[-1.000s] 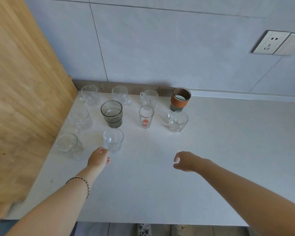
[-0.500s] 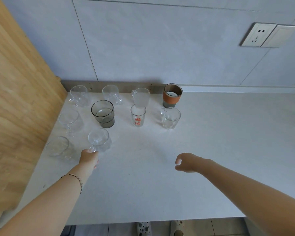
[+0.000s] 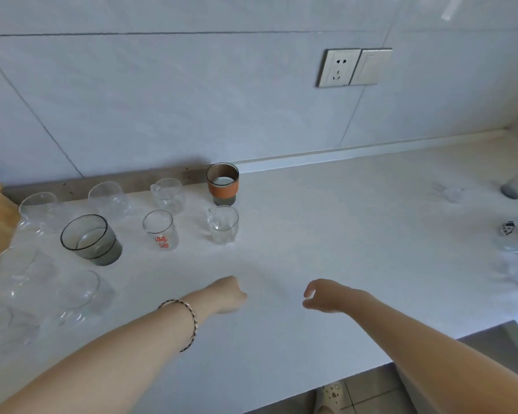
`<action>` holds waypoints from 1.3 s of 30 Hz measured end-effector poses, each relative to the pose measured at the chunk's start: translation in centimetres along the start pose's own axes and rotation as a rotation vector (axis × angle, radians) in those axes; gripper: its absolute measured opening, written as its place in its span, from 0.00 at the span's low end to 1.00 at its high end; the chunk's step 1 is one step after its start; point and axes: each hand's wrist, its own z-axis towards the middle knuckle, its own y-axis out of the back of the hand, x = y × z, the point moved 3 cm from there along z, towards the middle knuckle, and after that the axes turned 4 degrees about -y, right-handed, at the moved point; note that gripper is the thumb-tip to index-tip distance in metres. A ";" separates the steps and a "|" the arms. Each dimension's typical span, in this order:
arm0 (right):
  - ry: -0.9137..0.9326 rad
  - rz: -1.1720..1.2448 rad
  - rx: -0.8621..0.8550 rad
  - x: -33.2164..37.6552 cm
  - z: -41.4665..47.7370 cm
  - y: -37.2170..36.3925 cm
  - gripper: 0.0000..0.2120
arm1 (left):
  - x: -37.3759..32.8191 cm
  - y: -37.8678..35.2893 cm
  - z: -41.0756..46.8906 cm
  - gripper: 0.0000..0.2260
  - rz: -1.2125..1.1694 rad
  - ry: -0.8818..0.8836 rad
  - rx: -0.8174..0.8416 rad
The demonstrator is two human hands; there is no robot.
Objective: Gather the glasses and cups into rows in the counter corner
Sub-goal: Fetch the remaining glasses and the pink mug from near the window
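Now the clear glass [image 3: 77, 291] is released in the front row of the corner; both hands, left [image 3: 229, 294] and right [image 3: 326, 295], are held empty, loosely curled. More glasses [image 3: 453, 193] remain far right on the surface [image 3: 311, 240].

Glasses [image 3: 159, 228] in rows — hands [image 3: 226, 294] empty

One head-worn camera looks forward and down, close over the counter [image 3: 311, 240] corner
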 end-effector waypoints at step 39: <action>-0.378 0.267 -0.552 -53.7 8.0 21.5 0.34 | -39.8 -12.8 19.2 0.08 0.103 -0.035 -0.013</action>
